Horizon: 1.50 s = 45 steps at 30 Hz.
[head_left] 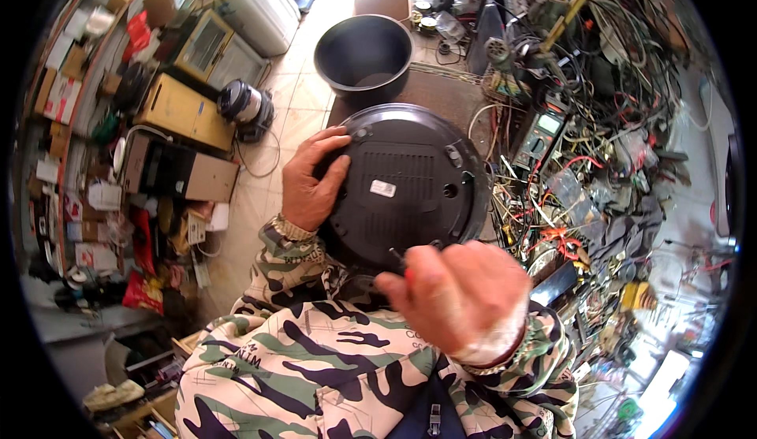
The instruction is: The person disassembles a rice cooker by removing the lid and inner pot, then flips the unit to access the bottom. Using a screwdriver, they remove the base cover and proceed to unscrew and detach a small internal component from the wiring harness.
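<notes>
A round black appliance base (410, 210) faces me with its vented underside up, with a small white label on it. My left hand (315, 179) grips its left rim with bent fingers. At the near edge of the base, my right hand (453, 297) is closed round a tool with a red handle, seemingly a screwdriver (400, 258), its thin dark shaft pointing to the base. Most of the tool is hidden by the hand. A black round pot (363, 53) stands just beyond the base on a brown surface (447, 96).
A heap of cables, tools and parts (607, 202) fills the right side, with a multimeter (540, 135) among them. On the left are shelves of boxes (67, 84), a yellow cabinet (185, 108), a dark microwave-like unit (181, 171) and a small silver appliance (244, 104) on the tiled floor.
</notes>
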Tool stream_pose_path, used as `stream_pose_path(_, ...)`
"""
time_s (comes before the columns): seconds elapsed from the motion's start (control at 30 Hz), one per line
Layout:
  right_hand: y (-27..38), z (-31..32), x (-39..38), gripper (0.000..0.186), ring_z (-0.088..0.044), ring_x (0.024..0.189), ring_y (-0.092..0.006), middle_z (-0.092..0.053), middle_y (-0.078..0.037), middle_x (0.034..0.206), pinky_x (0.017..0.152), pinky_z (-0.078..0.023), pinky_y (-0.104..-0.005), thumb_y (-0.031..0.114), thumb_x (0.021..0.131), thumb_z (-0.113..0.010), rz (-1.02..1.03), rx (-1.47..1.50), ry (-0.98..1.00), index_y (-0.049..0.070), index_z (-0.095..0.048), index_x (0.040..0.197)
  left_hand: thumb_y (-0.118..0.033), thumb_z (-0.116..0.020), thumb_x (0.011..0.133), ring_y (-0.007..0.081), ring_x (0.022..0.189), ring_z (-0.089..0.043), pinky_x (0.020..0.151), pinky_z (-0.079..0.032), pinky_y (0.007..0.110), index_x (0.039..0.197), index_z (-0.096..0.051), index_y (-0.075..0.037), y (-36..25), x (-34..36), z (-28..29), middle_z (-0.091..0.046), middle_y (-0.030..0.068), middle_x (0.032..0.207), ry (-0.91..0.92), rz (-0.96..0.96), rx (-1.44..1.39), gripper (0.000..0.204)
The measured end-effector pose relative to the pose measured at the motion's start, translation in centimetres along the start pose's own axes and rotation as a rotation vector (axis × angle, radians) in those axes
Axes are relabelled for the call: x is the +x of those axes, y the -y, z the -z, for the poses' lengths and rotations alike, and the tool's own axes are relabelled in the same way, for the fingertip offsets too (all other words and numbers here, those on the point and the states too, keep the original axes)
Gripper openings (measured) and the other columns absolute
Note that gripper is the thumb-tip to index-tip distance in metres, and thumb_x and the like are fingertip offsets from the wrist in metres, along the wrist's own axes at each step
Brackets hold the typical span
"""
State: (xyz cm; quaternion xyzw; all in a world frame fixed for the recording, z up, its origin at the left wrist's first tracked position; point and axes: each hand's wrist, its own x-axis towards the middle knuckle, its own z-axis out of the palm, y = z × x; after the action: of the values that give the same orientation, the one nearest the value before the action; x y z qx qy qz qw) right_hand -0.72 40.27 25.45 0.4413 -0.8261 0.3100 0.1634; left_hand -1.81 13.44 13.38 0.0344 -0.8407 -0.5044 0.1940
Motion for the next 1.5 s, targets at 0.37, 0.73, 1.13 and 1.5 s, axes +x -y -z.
stream_pose_path(0.37,0.8,1.7,0.8,0.044,-0.063,0.066,-0.0297,-0.061,-0.007,0.075,0.055,-0.050,-0.0399,0.007,0.070,-0.087,-0.168,0.009,0.202,0.002,-0.066,0.108,0.003,-0.063,0.088,0.0396,0.143,-0.053,0.119,-0.042,0.047,0.118,-0.076,-0.003,-0.4,-1.5,0.7,-0.065,0.0189,0.143,0.073,-0.199,0.144,0.033)
stream_pose_path(0.73,1.6,1.6,2.6,0.042,-0.065,0.064,-0.0292,-0.064,-0.011,0.079,0.054,-0.051,-0.0397,0.003,0.073,-0.086,-0.108,0.064,0.196,0.000,-0.064,0.109,-0.005,-0.075,0.083,0.0386,0.142,-0.054,0.118,-0.041,0.053,0.111,-0.078,-0.006,-1.0,-2.4,0.8,-0.069,0.0161,0.138,0.093,-0.309,0.093,0.028)
stream_pose_path(1.13,1.1,1.2,2.4,0.045,-0.065,0.061,-0.0272,-0.064,-0.010,0.075,0.053,-0.051,-0.0385,0.008,0.081,-0.088,-0.074,0.071,0.158,-0.003,-0.062,0.116,-0.033,-0.089,0.075,0.0371,0.148,-0.047,0.120,-0.020,0.072,0.101,-0.079,-0.022,-5.6,-6.3,-0.5,-0.064,0.0043,0.140,0.372,-0.412,0.333,0.030)
stream_pose_path(1.5,1.3,2.8,1.0,0.037,-0.069,0.069,-0.0290,-0.067,-0.016,0.091,0.057,-0.055,-0.0384,-0.006,0.076,-0.081,-0.201,0.149,0.188,0.000,-0.064,0.109,-0.032,-0.087,0.076,0.0340,0.147,-0.047,0.121,-0.012,0.074,0.093,-0.077,-0.024,-7.6,-7.4,-3.2,-0.065,-0.0008,0.131,0.378,-0.364,0.369,0.021)
